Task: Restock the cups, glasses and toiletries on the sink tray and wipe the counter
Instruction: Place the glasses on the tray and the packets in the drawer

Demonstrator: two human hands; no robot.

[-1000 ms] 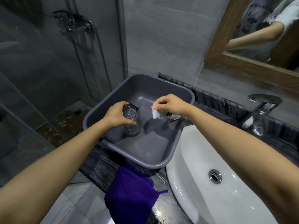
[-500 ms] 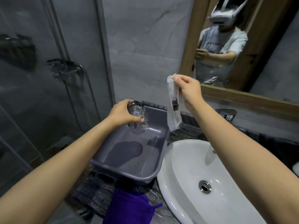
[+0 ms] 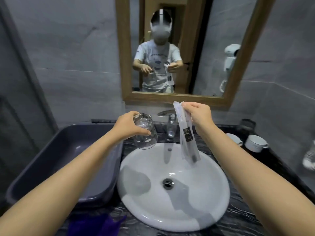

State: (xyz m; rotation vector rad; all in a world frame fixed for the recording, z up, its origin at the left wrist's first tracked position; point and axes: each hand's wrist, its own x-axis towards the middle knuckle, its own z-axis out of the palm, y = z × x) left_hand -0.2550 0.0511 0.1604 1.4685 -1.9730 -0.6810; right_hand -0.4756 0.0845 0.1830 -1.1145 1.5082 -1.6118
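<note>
My left hand [image 3: 127, 127] grips a clear drinking glass [image 3: 144, 136] upside down, tilted, above the far left rim of the white sink [image 3: 173, 198]. My right hand [image 3: 199, 114] pinches the top of a long clear toiletry packet [image 3: 186, 137] with a dark label; the packet hangs down over the basin. Two white cups [image 3: 255, 143] stand on the dark counter at the far right, a third one [image 3: 235, 138] partly hidden by my right arm.
A grey plastic tub [image 3: 56, 160] sits on the counter left of the sink. A purple cloth [image 3: 95, 225] lies at the counter's front edge. The chrome tap [image 3: 167, 114] stands behind the basin under a wood-framed mirror [image 3: 226, 97]. A hair dryer [image 3: 230, 55] hangs on the right wall.
Both hands lifted out of the grey tub and swung right, carrying the glass and the packet over the sink. The view turned from the tub toward the mirror.
</note>
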